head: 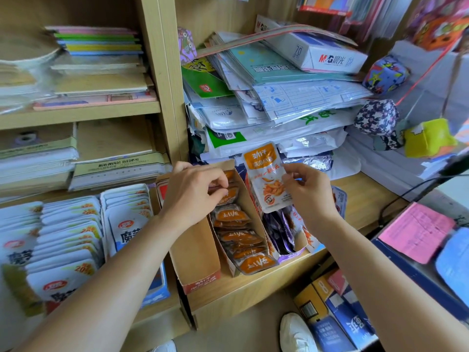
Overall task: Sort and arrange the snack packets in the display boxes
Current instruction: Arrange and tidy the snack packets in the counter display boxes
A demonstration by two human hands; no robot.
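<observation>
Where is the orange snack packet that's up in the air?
In the head view, right of centre, the orange-and-white foil snack packet is pinched upright by the right hand, over the brown cardboard display boxes.

The light wooden shelf (360, 196) carries two open boxes side by side: a brown display box (195, 250) under the left hand (193, 191) and a purple display box (289, 255) below the right hand (308, 193). Behind both hands a heap of paper packs (279, 118) rests on it.
</observation>
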